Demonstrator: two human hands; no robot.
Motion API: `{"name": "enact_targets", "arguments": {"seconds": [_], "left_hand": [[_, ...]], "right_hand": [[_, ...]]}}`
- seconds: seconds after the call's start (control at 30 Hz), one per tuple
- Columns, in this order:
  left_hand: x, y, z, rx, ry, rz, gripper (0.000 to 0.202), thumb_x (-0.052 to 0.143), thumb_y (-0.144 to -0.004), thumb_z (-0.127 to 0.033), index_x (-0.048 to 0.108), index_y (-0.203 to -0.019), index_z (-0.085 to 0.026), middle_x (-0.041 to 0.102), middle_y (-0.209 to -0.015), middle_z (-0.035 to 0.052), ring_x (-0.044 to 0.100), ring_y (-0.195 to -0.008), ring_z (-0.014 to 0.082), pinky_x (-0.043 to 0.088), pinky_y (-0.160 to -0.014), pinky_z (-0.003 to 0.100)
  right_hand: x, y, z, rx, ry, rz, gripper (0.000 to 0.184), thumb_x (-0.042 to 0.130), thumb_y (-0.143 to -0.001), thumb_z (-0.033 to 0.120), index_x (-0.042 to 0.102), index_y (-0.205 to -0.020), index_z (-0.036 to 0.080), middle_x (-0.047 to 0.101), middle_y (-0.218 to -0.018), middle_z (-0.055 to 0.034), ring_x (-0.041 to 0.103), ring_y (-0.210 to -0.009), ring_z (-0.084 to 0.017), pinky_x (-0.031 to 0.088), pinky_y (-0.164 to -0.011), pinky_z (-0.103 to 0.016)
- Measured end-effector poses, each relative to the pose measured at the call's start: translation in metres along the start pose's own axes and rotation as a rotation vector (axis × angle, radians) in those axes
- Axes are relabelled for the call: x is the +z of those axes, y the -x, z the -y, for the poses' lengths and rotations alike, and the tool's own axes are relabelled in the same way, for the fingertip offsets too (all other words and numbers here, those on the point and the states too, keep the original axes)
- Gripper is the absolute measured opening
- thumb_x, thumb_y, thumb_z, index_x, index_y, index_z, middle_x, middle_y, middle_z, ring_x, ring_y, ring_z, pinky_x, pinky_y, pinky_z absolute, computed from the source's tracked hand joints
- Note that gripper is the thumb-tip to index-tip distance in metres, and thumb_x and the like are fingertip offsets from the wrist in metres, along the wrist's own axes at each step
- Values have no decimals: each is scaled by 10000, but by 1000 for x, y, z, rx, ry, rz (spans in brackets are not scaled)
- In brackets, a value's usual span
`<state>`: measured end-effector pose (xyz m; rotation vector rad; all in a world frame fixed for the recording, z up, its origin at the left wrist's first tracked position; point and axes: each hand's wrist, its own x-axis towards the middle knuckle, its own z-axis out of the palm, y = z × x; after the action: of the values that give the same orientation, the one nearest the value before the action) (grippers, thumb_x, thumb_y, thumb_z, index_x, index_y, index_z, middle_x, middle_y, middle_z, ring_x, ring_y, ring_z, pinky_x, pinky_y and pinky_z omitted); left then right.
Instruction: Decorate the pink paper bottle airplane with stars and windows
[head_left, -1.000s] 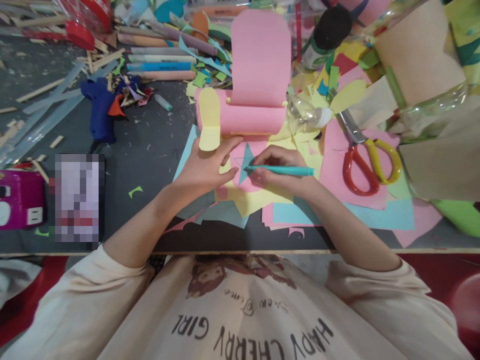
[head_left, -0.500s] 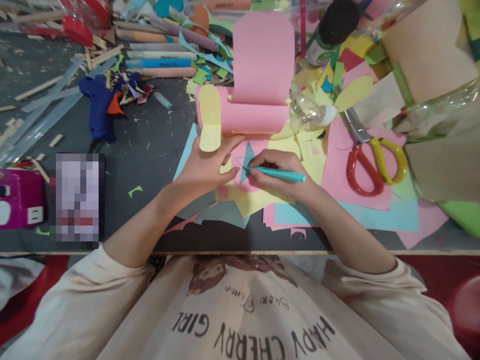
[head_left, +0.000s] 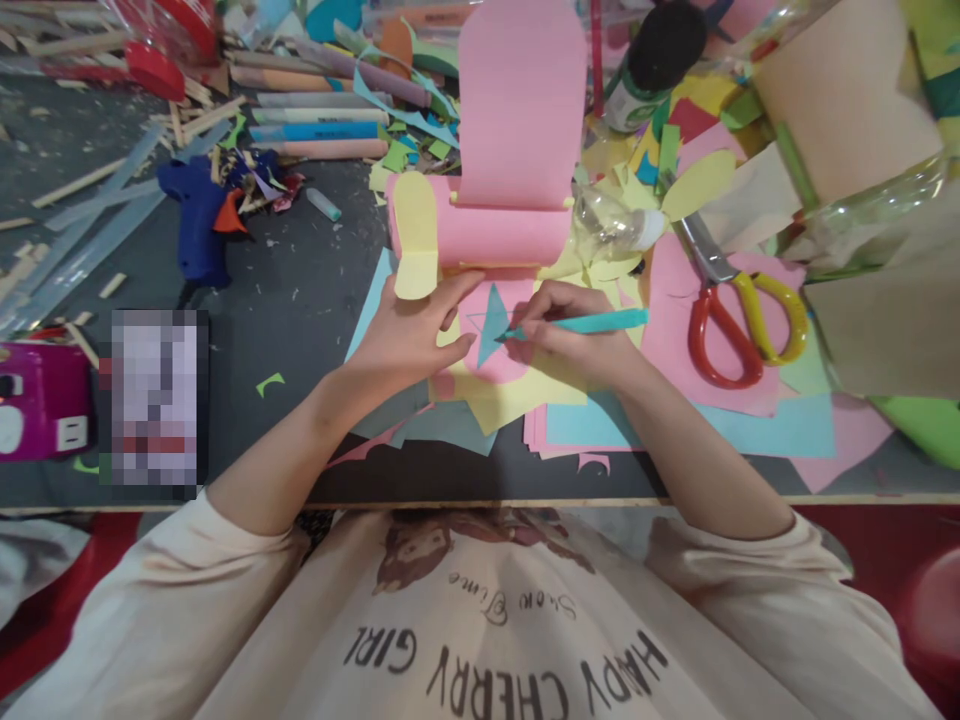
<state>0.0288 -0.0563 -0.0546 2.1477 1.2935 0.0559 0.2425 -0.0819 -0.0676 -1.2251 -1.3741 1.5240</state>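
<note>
My right hand (head_left: 574, 335) grips a teal pen (head_left: 600, 322), its tip touching the right edge of a small blue paper triangle (head_left: 491, 322). That triangle lies on a pink paper shape (head_left: 499, 360), over yellow paper (head_left: 525, 395). Flat on the papers, my left hand (head_left: 412, 335) has its fingers stretched out and pressing at the triangle's left side. Just behind both hands stands a pink paper-covered roll (head_left: 502, 235) with a pink sheet rising from it and a yellow rounded flap (head_left: 415, 235) on its left end.
Red-and-yellow scissors (head_left: 739, 305) lie on pink paper at the right. A blue glue gun (head_left: 196, 215) sits at the left, markers (head_left: 315, 130) and scraps behind it. A clear plastic bottle (head_left: 619, 225), a black-capped bottle (head_left: 649, 60), a magenta box (head_left: 41, 400) and loose coloured sheets crowd the table.
The pen's tail has swung up and to the right, and my right hand has shifted slightly along the triangle's right edge. My left hand has stayed in place.
</note>
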Motion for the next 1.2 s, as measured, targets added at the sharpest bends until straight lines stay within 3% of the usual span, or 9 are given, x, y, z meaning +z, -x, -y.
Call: {"name": "enact_targets", "arguments": {"seconds": [0.17, 0.33, 0.5, 1.2], "left_hand": [[0, 3, 0, -11, 14, 0, 590, 567, -932, -334, 450, -1506, -272, 589, -943, 0, 562, -775, 158, 475, -955, 334], [-2, 4, -1, -16, 30, 11, 592, 548, -931, -357, 447, -1511, -292, 588, -945, -5, 543, -733, 145, 471, -961, 349], [0, 4, 1, -11, 19, -5, 592, 533, -933, -364, 439, -1513, -295, 572, -915, -14, 553, -766, 152, 463, -985, 353], [0, 4, 0, -11, 16, -19, 577, 572, -930, -343, 465, -1495, -294, 596, -922, -3, 570, -796, 169, 473, -901, 300]], "right_hand": [[-7, 0, -1, -12, -47, -1, 269, 702, -828, 426, 579, -694, 228, 595, -590, 31, 477, -483, -99, 393, -487, -261], [-6, 7, 3, 49, 128, 103, 166, 763, -704, 303, 642, -754, 201, 655, -692, 0, 556, -614, -127, 431, -575, -280], [-5, 9, 3, 56, 214, 113, 114, 709, -718, 266, 623, -714, 191, 610, -665, 17, 488, -594, -108, 382, -569, -269], [-6, 9, 4, 11, 286, 122, 94, 657, -737, 215, 603, -664, 189, 615, -679, -4, 514, -642, -132, 396, -614, -280]]}}
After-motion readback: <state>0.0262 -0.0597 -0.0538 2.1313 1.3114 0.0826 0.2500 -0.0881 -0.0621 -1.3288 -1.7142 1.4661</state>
